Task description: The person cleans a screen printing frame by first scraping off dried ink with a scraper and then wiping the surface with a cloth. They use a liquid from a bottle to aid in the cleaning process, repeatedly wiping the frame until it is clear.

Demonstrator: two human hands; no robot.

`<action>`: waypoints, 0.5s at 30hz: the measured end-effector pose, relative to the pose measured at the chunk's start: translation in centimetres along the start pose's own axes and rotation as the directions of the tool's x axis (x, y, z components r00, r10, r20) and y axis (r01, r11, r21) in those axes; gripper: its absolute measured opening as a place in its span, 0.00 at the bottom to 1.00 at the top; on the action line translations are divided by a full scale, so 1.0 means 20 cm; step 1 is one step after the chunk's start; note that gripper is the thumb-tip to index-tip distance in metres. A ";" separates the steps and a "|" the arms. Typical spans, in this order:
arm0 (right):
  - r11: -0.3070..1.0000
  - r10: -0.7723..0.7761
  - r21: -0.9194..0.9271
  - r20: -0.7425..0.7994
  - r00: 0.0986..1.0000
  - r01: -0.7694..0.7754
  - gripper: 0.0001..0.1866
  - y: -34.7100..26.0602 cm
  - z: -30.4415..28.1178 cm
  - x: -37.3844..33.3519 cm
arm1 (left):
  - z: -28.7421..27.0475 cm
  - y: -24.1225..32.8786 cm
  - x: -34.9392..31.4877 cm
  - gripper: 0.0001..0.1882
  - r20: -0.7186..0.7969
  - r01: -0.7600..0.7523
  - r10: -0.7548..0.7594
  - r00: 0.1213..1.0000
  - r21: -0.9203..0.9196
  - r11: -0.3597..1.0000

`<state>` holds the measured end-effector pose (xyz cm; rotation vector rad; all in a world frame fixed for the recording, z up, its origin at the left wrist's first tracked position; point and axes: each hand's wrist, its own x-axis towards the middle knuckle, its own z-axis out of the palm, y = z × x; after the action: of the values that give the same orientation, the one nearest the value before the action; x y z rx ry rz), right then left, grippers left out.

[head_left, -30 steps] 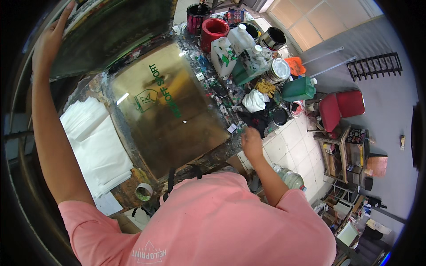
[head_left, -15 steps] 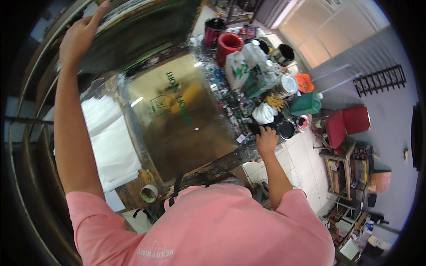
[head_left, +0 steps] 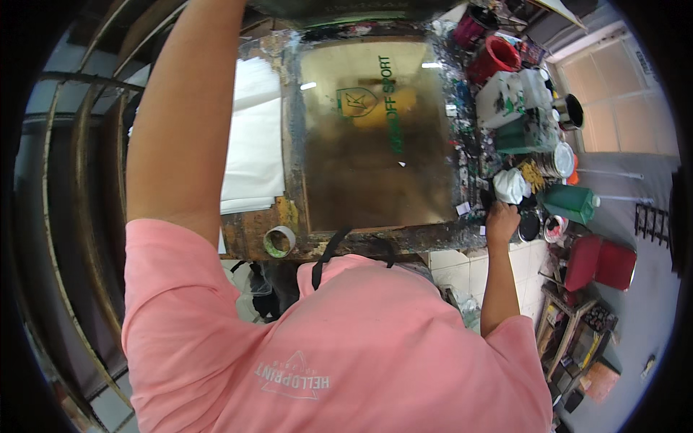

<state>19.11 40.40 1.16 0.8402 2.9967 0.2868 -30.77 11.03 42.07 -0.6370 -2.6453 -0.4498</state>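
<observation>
My left arm (head_left: 184, 108) reaches far forward, and its hand is out of view past the top edge. A dark screen-printing frame (head_left: 375, 16) spans the far end of the bench. Before it lies a shiny brownish board (head_left: 375, 191) bearing a green printed emblem and lettering. My right hand (head_left: 502, 221) is closed at the bench's right side, fingers curled down beside a crumpled white cloth or bag (head_left: 510, 185). Something dark shows at its fingertips; what it grips is hidden.
White sheets (head_left: 253, 144) are stacked left of the board, with a tape roll (head_left: 279, 241) nearer me. A red bucket (head_left: 494, 59), a stained white jug (head_left: 499, 101), a green jug (head_left: 570, 203) and paint cans crowd the right side. A rack (head_left: 79, 216) stands left; a red chair (head_left: 599, 263) stands right.
The view has turned, so the bench sits straighter and further right. My left hand has gone out past the top edge. My right hand's fingers have curled in beside the white bundle.
</observation>
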 end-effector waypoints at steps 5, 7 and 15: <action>0.937 0.175 0.323 -0.097 0.980 -0.136 0.09 0.10 -0.06 0.00 | -0.04 0.08 -0.05 0.49 -0.003 -0.001 0.001 1.000 -0.014 1.000; 0.880 0.206 0.462 -0.163 0.965 -0.109 0.11 0.15 -0.14 -0.02 | -0.07 0.10 -0.10 0.49 0.016 -0.096 0.099 0.995 -0.113 0.989; 0.057 0.274 0.968 0.219 0.936 -0.243 0.08 0.19 -0.67 0.02 | -0.10 0.16 -0.13 0.47 -0.001 -0.031 0.031 1.000 -0.088 0.996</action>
<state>19.78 41.54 15.04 1.3388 2.5677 -2.0428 -26.57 12.01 43.32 -0.7044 -2.6235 -0.5595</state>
